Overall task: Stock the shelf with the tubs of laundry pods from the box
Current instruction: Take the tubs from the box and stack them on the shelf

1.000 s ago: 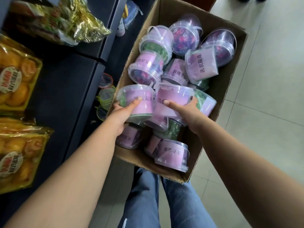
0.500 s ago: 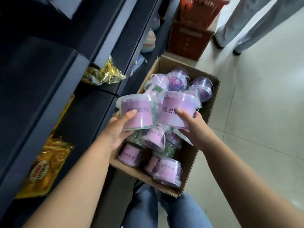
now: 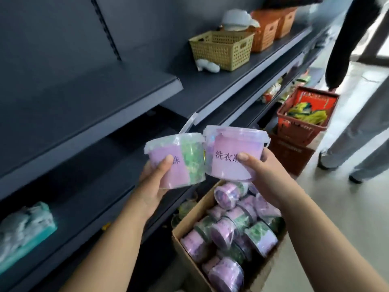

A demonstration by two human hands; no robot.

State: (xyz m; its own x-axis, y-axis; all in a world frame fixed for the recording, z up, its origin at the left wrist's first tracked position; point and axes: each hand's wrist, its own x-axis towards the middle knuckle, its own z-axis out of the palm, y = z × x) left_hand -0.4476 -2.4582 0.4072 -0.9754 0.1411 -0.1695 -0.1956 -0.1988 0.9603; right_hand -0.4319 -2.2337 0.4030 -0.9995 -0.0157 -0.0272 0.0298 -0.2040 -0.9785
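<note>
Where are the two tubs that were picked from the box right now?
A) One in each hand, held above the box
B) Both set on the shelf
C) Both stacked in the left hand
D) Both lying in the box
A: the left hand grips the left tub and the right hand grips the right tub, side by side above the box, not yet on the shelf.

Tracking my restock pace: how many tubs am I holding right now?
2. The green-sided tub is in the left hand and the all-purple tub in the right hand, side by side above the box. The tubs in the box are not held.
</note>
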